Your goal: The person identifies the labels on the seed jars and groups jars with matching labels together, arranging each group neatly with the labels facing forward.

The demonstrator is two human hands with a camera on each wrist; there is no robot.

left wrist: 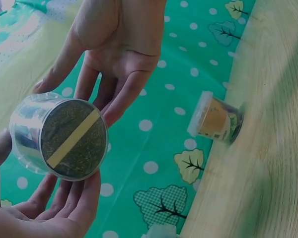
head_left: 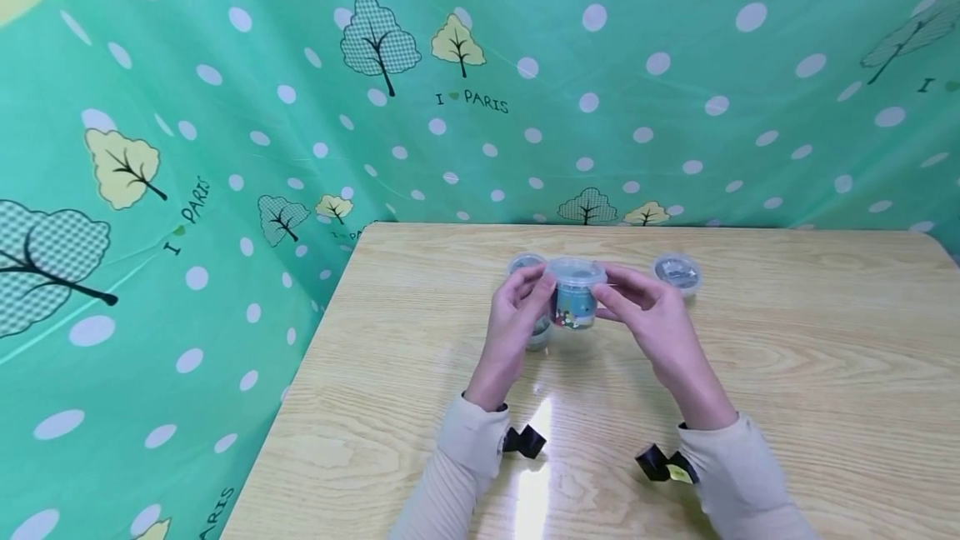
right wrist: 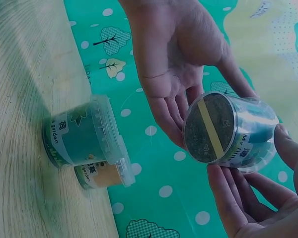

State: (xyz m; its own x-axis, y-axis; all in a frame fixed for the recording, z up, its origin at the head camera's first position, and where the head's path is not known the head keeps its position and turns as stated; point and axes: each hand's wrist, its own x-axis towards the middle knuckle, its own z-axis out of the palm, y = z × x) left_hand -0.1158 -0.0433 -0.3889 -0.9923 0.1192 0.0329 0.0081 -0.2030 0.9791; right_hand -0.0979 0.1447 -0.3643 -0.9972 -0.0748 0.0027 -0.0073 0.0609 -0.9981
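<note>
Both hands hold one clear lidded plastic cup (head_left: 576, 294) a little above the wooden table (head_left: 787, 373). My left hand (head_left: 519, 305) grips its left side and my right hand (head_left: 641, 305) its right side, thumbs and fingers around the wall. In the left wrist view the cup (left wrist: 64, 136) shows its dark green bottom with a pale strip across it, below my left hand (left wrist: 119, 59). The right wrist view shows the same cup (right wrist: 223, 131) under my right hand (right wrist: 174, 64).
Two more lidded cups stand by my left hand, one behind it (head_left: 525, 261) and one partly hidden under it (head_left: 538, 336). Another cup (head_left: 677, 272) stands right of my right hand. A green dotted cloth (head_left: 225, 148) hangs behind and left of the table.
</note>
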